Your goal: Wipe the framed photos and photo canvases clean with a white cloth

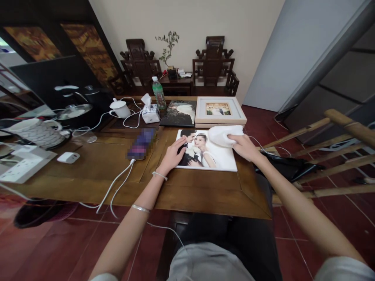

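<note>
On my feed the fingers of the right hand (244, 147) are curled down onto a white cloth (222, 135), gripping it and pressing it against the upper right corner of a photo print (218, 158). The cloth is bunched into a soft wad and covers that corner. The fingers of the left hand (172, 156) are spread and lie flat on the print's left edge, holding nothing, with the palm resting partly on the wood beside it. I see a thin bracelet (159, 175) on that wrist and a second band (140, 208) further up the forearm.

The print lies flat on the wooden tabletop (205, 191), straight ahead of the person and near the front edge. Just behind it, touching or nearly touching its far edge, lies a pale framed picture (219, 110), and to the left of that frame a dark photo panel (179, 113). Left of the print lies a phone (141, 143), blurred on my screen, with a white cable (117, 183) running off the front of the tabletop. Further back stand a tissue box (150, 113), a green bottle (159, 93) and a white cup (120, 109). At the far left I make out a small white charger (68, 157) and a power strip (20, 169).
</note>
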The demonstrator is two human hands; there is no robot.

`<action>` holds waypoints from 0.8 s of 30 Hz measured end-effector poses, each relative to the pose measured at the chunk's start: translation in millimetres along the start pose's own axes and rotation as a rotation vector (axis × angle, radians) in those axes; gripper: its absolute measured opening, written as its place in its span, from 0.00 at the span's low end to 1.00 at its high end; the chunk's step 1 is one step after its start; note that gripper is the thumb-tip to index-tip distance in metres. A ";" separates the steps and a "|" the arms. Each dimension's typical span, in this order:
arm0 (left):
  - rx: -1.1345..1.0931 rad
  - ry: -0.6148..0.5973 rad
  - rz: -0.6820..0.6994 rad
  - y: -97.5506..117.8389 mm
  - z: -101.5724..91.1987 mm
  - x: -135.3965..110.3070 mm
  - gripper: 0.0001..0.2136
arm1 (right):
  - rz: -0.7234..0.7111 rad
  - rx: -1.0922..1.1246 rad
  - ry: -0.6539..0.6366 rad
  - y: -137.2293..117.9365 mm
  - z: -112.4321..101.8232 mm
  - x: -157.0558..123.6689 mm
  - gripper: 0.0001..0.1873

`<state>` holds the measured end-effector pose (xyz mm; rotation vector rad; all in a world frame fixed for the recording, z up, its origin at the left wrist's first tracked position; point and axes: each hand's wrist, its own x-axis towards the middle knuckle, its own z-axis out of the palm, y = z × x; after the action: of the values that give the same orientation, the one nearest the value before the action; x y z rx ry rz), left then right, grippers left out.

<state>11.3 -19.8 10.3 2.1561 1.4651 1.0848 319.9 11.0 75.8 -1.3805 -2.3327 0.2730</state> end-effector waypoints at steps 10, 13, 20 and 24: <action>0.010 -0.001 -0.008 2.8 -1.8 -0.6 0.19 | -0.242 -0.019 -0.174 -71.3 -3.0 -122.7 0.25; 0.006 -0.003 -0.001 2.4 -2.1 -0.4 0.19 | -0.193 -0.029 -0.211 -70.8 -6.0 -108.0 0.26; 0.000 -0.010 -0.004 2.9 -3.6 -0.4 0.19 | -0.094 0.026 -0.194 -40.9 -9.9 -7.8 0.27; 0.002 -0.015 -0.001 2.1 -3.7 -0.5 0.19 | -0.106 0.063 -0.176 -20.1 -6.4 49.9 0.28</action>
<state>9.8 -21.7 13.8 2.1598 1.4617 1.0651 285.8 44.3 101.4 -1.2439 -2.5068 0.4482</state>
